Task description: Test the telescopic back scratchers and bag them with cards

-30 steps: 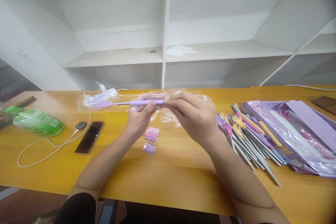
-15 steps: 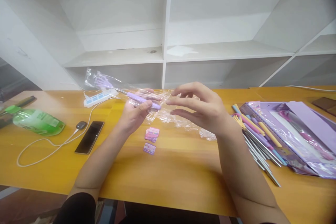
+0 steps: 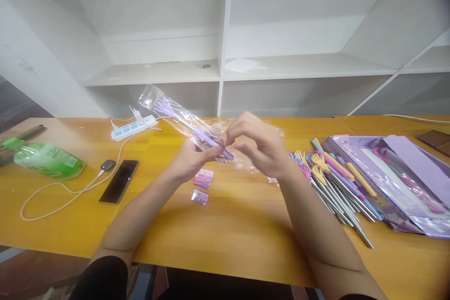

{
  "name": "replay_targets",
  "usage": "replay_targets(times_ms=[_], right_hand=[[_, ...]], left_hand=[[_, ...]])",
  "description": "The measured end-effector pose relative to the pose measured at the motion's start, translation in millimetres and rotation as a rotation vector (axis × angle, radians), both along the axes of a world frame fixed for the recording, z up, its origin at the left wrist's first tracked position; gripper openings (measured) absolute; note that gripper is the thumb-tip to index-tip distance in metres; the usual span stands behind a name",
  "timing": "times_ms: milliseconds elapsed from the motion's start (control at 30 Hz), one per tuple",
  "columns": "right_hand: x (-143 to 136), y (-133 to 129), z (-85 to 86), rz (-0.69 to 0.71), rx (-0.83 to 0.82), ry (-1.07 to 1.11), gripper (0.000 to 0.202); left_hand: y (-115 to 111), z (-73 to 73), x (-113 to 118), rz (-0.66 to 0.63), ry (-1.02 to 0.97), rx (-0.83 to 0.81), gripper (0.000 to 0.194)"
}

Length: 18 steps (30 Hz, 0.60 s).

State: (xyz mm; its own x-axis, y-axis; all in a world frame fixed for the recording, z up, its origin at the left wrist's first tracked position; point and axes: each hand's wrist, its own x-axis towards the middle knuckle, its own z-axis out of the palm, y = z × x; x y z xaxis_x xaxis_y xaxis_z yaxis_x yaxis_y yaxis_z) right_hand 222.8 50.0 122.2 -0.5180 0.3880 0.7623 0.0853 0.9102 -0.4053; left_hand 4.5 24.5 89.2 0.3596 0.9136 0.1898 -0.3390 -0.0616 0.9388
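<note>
Head camera: my left hand point(image 3: 190, 160) grips a purple-handled stick point(image 3: 206, 138), slanted inside a clear bag point(image 3: 147, 95) above the table point(image 3: 228, 239) — my right hand point(image 3: 262, 145) curls near its lower end, pinching what I can't tell.

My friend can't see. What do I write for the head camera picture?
The left hand grips a purple-handled stick inside a clear plastic bag above a wooden table, the right hand beside its handle end. Small cards lie nearer the viewer; metal sticks and a purple box are at right, a phone and green bottle at left.
</note>
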Motion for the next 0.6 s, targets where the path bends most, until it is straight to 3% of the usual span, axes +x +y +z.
replay_targets(times_ms=[100, 200, 267, 367, 600], right_hand=[[18, 6, 5.6, 0.133, -0.11, 0.048, 0.046], [31, 11, 10.4, 0.147, -0.082, -0.063, 0.058], [33, 11, 12.0, 0.106, -0.019, -0.129, 0.047], [27, 9, 11.9, 0.12, 0.059, -0.116, 0.012], [5, 3, 6.0, 0.128, -0.021, -0.085, 0.004]], left_hand=[[0, 8.4, -3, 0.004, -0.088, -0.098, 0.036], [1, 12.0, -9, -0.006, -0.147, -0.172, 0.039], [2, 11.0, -10, -0.019, -0.161, -0.204, 0.042], [2, 9.1, -8, -0.049, -0.146, -0.216, 0.041], [-2, 9.9, 2, -0.049, -0.075, -0.097, 0.034]])
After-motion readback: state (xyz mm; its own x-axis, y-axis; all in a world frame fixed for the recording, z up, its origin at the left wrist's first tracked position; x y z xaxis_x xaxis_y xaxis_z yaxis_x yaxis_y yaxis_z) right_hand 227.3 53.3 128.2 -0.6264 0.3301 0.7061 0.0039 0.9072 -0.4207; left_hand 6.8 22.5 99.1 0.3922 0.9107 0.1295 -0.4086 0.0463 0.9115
